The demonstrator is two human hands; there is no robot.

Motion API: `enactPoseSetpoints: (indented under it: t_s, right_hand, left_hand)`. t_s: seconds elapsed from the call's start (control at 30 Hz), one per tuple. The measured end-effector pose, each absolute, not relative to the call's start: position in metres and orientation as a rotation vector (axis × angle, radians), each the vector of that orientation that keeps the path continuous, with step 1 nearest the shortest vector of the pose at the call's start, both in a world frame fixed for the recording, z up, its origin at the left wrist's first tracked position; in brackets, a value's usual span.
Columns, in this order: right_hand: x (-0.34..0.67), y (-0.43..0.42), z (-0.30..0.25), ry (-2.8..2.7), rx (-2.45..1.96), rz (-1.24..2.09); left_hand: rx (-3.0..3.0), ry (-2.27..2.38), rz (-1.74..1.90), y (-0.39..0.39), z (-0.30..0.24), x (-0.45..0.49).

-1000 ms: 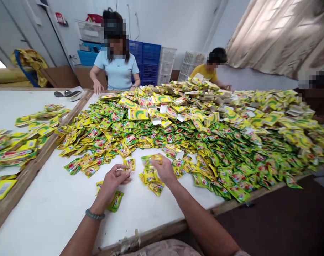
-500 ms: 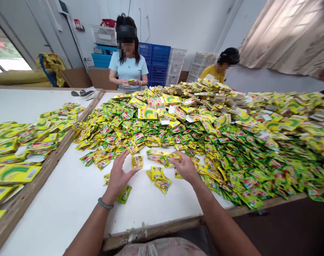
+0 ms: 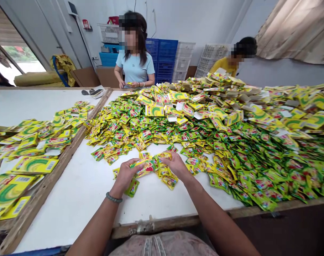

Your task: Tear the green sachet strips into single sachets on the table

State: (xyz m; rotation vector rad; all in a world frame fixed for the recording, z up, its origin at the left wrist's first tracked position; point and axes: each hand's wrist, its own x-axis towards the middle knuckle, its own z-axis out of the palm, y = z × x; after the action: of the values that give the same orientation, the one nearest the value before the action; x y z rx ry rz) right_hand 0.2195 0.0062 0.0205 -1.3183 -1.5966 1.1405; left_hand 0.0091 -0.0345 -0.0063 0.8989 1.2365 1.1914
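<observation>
Item: small stack of sachets (image 3: 145, 165), green and yellow with red print, held level just above the white table (image 3: 79, 199) near its front edge. Left hand (image 3: 126, 174): fingers curled closed on the stack's left end; beaded bracelet (image 3: 114, 197) on the wrist. Right hand (image 3: 175, 165): fingers closed on the stack's right end, thumb on top. The two hands press the stack between them. Beneath and beside them: one green sachet (image 3: 132, 187) flat on the table, partly under the left hand; a few loose sachets (image 3: 168, 180) just below the right hand. Beyond: a large heap of like sachets (image 3: 204, 138) covering most of the table, with flattened yellow cartons (image 3: 231, 94) piled along its far side. Adjoining table (image 3: 23, 106), left: more flat cartons and sachets (image 3: 31, 142); sunglasses (image 3: 87, 92) at its far corner. Far side: a person in a light blue shirt (image 3: 135, 67), hands together at the table edge; a person in yellow (image 3: 224, 64), partly hidden by the heap. Back wall: blue crates (image 3: 164, 53), white crates (image 3: 183, 60). Upper right: curtain (image 3: 298, 28).
</observation>
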Motion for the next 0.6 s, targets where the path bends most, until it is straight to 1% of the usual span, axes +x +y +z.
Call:
enactPoseSetpoints:
  t_s: [0.17, 0.4, 0.6]
  right_hand:
    - [0.217, 0.008, 0.024, -1.634, -1.342, 1.136]
    - [0.204, 0.01, 0.018, -1.552, -1.349, 1.035]
    - [0.205, 0.003, 0.023, -1.683, -1.393, 0.914]
  left_hand:
    - [0.85, 1.176, 1.197, -0.037, -0.004, 0.015]
    - [0.729, 0.955, 0.984, -0.04, 0.006, 0.013]
    - [0.63, 0.969, 1.117, -0.039, 0.004, 0.013]
